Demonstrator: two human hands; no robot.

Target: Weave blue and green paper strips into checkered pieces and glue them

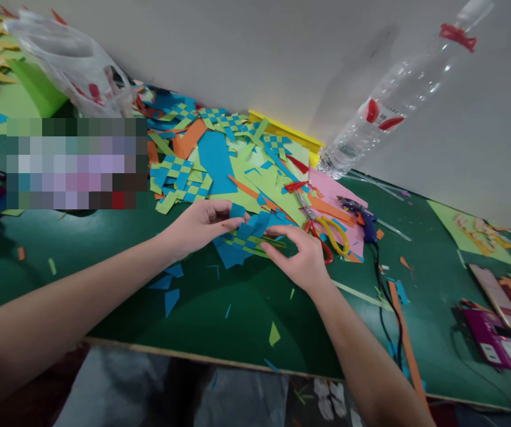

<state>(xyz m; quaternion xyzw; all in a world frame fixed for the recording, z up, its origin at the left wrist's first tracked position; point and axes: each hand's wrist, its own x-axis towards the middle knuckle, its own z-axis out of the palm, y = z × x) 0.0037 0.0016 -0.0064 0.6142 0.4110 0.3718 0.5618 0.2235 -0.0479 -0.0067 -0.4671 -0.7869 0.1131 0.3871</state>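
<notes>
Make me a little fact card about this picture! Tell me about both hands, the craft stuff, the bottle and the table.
Left hand: pinching the woven paper
Right hand: at the woven paper's right side; grip unclear
Paper colors: blue and green
Scissors: yellow and red handles, beside the right hand
Glue gun: blue, right of the scissors
Bottle: clear plastic, near the wall
Table: green, with paper scraps

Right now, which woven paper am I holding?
The woven paper between your left hand and right hand; the other woven pieces lie farther back, in no hand.
</notes>
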